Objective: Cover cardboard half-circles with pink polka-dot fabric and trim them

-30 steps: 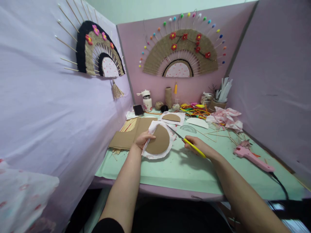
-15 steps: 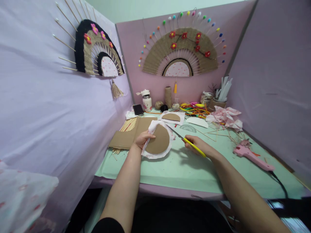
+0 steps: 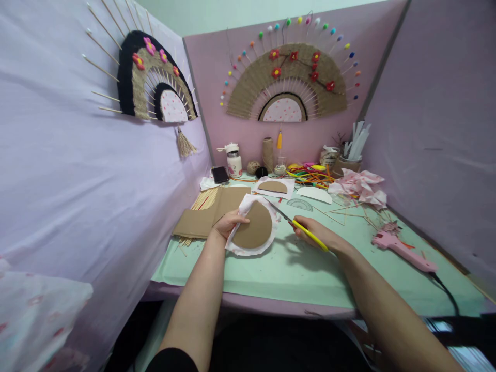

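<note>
My left hand (image 3: 229, 223) grips the left edge of a round cardboard disc (image 3: 253, 227), its thumb lying on the brown face. White fabric (image 3: 248, 251) sticks out around the disc as a border, with small snips visible along its right side. My right hand (image 3: 310, 231) is closed around the yellow handles of a pair of scissors (image 3: 306, 232). The blades point up and left, their tips by the fabric's upper right edge; whether they touch it I cannot tell. Behind the disc, a cardboard half-circle (image 3: 273, 186) lies on another piece of white fabric.
Left of the disc, cardboard sheets (image 3: 194, 222) lie over thin sticks. A protractor (image 3: 299, 205) and a white half-circle (image 3: 314, 195) are beyond the scissors. At right lie a pink glue gun (image 3: 405, 251) and crumpled fabric (image 3: 360, 186). A bottle (image 3: 234, 163) stands at the back.
The disc with its fabric border has shifted slightly right and down in my left hand, turning a little. My right hand and the scissors have barely moved.
</note>
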`<state>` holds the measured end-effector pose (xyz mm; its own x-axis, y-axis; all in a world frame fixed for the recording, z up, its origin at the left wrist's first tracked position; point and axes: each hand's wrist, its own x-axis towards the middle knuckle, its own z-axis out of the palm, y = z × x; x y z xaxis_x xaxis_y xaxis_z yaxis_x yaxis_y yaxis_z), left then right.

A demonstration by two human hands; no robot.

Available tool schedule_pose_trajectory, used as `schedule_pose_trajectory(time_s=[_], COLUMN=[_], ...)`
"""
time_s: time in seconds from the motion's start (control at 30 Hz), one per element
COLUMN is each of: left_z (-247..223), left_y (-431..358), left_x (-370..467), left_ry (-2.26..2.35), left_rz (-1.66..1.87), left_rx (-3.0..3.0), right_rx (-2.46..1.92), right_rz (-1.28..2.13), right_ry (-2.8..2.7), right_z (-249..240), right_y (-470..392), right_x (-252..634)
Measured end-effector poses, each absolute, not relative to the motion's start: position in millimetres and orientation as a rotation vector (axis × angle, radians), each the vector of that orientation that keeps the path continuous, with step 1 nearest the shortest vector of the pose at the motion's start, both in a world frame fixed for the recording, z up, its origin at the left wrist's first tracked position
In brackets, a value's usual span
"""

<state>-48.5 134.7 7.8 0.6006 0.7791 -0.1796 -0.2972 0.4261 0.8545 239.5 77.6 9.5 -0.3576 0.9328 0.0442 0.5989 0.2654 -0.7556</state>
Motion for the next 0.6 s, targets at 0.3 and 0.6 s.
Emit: schedule_pose_trajectory(time_s=[0.3,0.6], left_z=[8.4,9.8], left_y=[133.8,133.0], left_x=[-48.4,-47.9], left_ry=[0.637,0.64], left_rz=[0.722,0.727], left_rx=[0.895,0.903], right_rx=[-1.409,-1.427], right_rz=[0.891,0.926], right_ry=[-2.029,-1.972], right_z=[12.6,13.3], right_y=[76.0,74.4], right_x=[238.7,237.7])
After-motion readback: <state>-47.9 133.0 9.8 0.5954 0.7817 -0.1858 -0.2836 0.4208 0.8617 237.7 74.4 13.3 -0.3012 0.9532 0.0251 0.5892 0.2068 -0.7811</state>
